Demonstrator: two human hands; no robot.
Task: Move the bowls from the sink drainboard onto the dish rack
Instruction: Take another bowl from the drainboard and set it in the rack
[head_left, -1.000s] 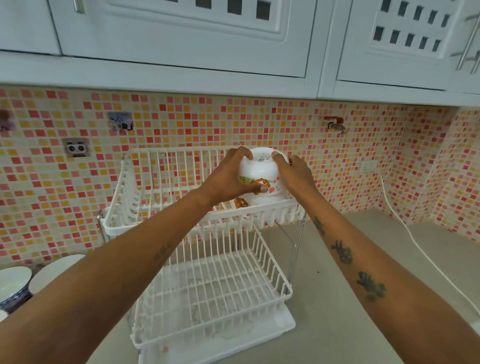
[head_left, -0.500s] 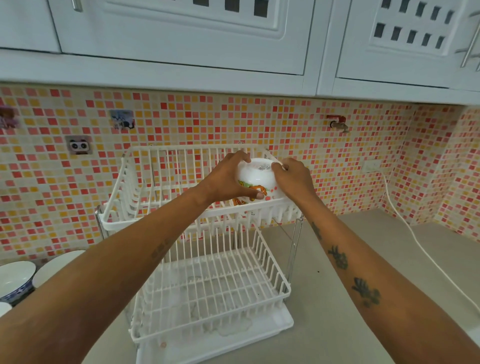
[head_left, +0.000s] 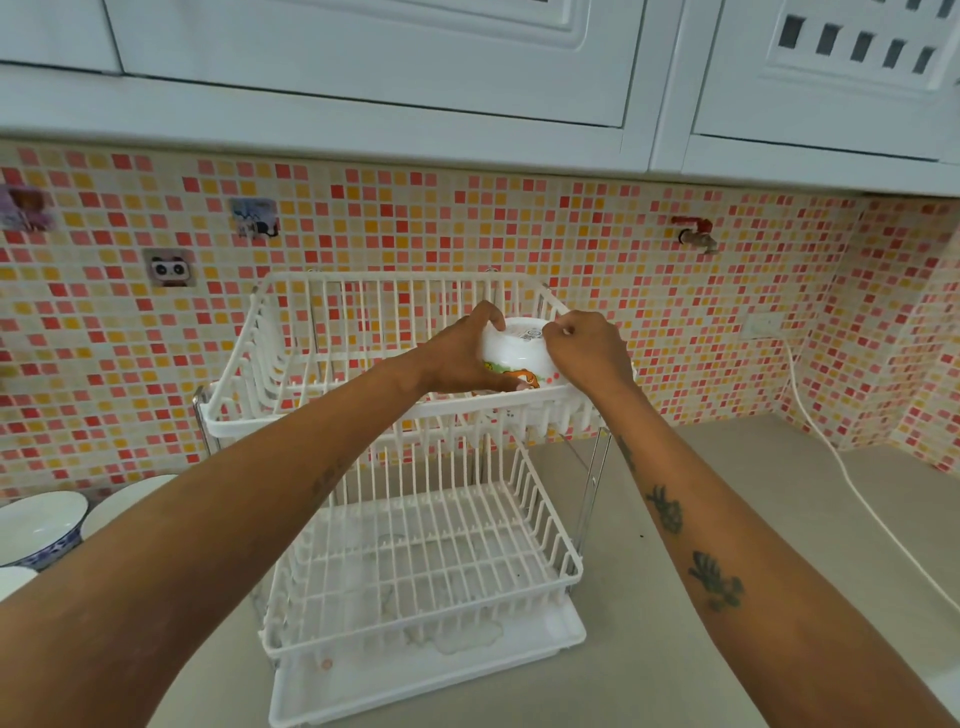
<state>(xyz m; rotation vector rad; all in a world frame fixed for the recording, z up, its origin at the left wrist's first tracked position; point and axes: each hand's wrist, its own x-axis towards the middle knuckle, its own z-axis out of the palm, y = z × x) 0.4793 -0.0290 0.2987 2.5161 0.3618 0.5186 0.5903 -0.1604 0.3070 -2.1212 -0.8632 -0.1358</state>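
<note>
Bowl (head_left: 517, 353) sits upside down between your two hands, down in the right end of the dish rack's (head_left: 322, 415) top tier, white with an orange and green print near its rim. Your left hand (head_left: 457, 358) wraps its side, thumb low near the rim, and your right hand (head_left: 587, 353) grips the other side with curled fingers. The tier's white front rail runs just below your wrists, its wire walls close behind and to the right of your fingers. Below your forearms the lower tier and drip tray (head_left: 426, 675) lie on the grey counter (head_left: 675, 649). Far left of your left arm, more bowls (head_left: 36, 525) wait, one with a blue pattern. Right of your right arm a white cable (head_left: 831, 457) trails across the counter.
</note>
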